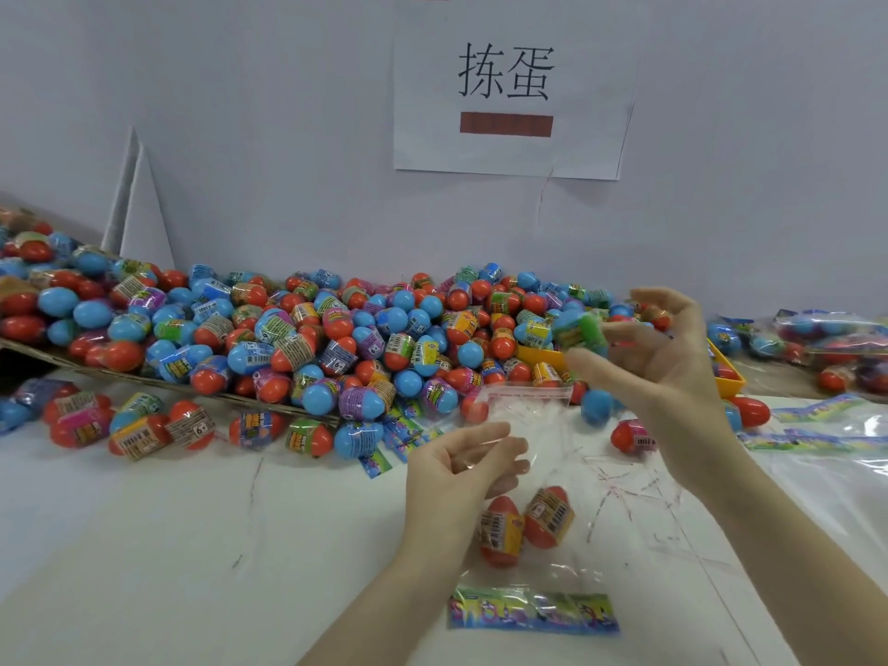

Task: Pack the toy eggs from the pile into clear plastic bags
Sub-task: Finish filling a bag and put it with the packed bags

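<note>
Bagging eggs – a third one on its way in

We hold the clear bag [524, 478] open at its mouth, left hand [463, 466] pinching the thin crinkly film, while our right hand [665, 358] grips a green-wrapped egg [579, 331] above the bag. Two smooth orange eggs [526, 523] already lie inside, above a bright printed card [533, 615] at the bag's bottom. Next, we judge, the egg must drop through the red-edged mouth – the slack film needs keeping apart. Behind the bag sprawls the glossy blue-and-orange pile [288, 338]
</note>
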